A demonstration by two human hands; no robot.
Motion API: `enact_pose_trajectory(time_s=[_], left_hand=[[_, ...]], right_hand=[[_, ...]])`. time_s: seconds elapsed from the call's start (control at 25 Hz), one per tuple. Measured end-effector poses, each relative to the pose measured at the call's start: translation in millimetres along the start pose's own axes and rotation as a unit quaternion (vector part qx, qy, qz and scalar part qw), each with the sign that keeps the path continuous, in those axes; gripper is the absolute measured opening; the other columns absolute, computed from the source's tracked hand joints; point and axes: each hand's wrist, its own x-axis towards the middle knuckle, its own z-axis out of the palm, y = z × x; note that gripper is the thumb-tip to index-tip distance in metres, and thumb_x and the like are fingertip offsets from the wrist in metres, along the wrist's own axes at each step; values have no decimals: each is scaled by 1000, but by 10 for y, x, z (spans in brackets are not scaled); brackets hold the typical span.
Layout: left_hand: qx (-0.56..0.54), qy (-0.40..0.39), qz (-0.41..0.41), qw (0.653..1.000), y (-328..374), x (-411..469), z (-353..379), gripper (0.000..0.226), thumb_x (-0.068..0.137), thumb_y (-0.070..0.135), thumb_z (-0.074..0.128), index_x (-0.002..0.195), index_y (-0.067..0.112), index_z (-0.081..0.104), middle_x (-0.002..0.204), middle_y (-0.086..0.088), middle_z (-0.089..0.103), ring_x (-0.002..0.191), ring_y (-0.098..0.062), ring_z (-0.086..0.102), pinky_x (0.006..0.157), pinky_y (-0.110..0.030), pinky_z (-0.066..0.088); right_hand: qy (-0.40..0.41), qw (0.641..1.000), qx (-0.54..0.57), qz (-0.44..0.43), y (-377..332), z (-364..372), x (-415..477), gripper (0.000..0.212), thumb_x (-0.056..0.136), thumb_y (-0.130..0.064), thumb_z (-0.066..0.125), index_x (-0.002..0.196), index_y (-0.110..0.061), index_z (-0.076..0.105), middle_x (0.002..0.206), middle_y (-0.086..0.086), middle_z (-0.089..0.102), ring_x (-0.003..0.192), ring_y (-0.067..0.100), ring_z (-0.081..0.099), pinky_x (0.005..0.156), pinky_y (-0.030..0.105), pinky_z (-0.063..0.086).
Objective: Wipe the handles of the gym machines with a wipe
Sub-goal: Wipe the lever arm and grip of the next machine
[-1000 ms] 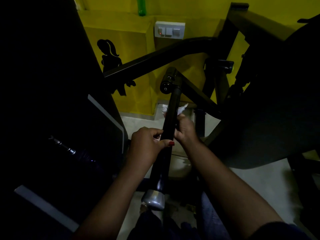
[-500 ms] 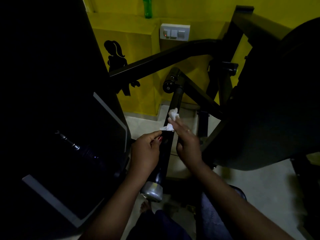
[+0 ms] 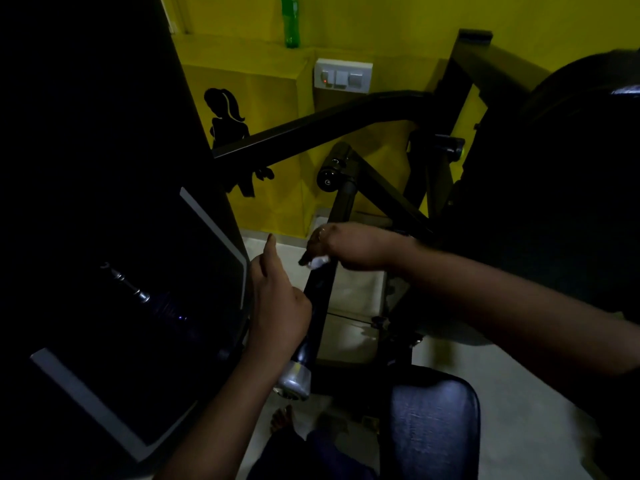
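Note:
A black gym machine handle (image 3: 320, 299) runs from a pivot down to a silver end cap (image 3: 294, 379) in the middle of the view. My right hand (image 3: 349, 247) reaches across the handle from the right and pinches a small white wipe (image 3: 318, 262) against its upper part. My left hand (image 3: 277, 303) lies against the left side of the handle, lower down. Its index finger points straight up and away from the bar, and it holds nothing that I can see.
A dark machine panel (image 3: 138, 271) fills the left and a black padded seat (image 3: 571, 202) the right. A black frame bar (image 3: 329, 126) crosses above the handle. Behind are a yellow wall, a switch plate (image 3: 343, 76) and a green bottle (image 3: 290, 22). My knee (image 3: 433, 427) is below.
My right hand swung over the handle from its right side and now lies across it with the wipe. My left hand loosened its grip on the bar and raised its index finger.

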Motion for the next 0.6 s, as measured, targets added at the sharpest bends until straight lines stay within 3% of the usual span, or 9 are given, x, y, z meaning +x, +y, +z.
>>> enact_pose_trajectory(time_s=[0.08,0.2,0.28,0.36,0.44,0.52,0.6], left_hand=[[22,2,7,1000,25,-10,-10,83,83,-9,48,154,17,13,144,-10,28,123,-27,42,87,-24,35],[48,5,19,999,54,-26,-27,83,82,-7,50,153,17,13,142,-10,28,123,-26,41,88,-23,36],[57,0,15,998,58,-32,-35,83,83,-5,51,153,18,13,143,-8,27,122,-27,42,88,-27,41],[56,1,12,998,62,-35,-45,82,83,-5,52,152,19,14,145,-7,25,124,-27,41,90,-28,43],[60,6,10,998,66,-32,-48,79,86,-2,54,152,17,15,146,-8,24,127,-26,40,90,-23,39],[66,1,11,998,71,-24,-47,78,87,3,57,152,14,15,147,-10,23,129,-27,37,90,-22,35],[62,-9,8,998,66,-11,-40,78,88,6,58,152,14,15,147,-10,23,130,-28,36,92,-25,37]], right_hand=[[-117,988,-56,82,153,-201,315,29,99,-13,45,119,-6,64,120,12,63,113,26,56,90,34,44],[-264,947,-127,130,126,-299,719,29,100,-18,43,120,-7,62,126,9,60,112,29,56,93,36,45],[-342,924,-112,128,-6,-283,820,24,99,-22,47,106,-10,66,109,4,65,96,25,60,80,31,46],[-351,932,-55,75,-204,-313,744,26,100,-21,45,83,-10,62,83,-3,58,71,15,52,67,27,38],[-287,957,13,-27,-260,-279,558,19,97,-11,50,94,-4,67,87,-3,61,69,8,48,70,25,37],[-124,983,123,-49,-213,-162,262,30,84,5,56,107,-7,72,99,-6,68,76,0,58,74,21,46],[66,978,195,-41,-167,69,-41,41,77,12,58,104,-15,75,106,-3,71,95,5,66,82,25,52]])
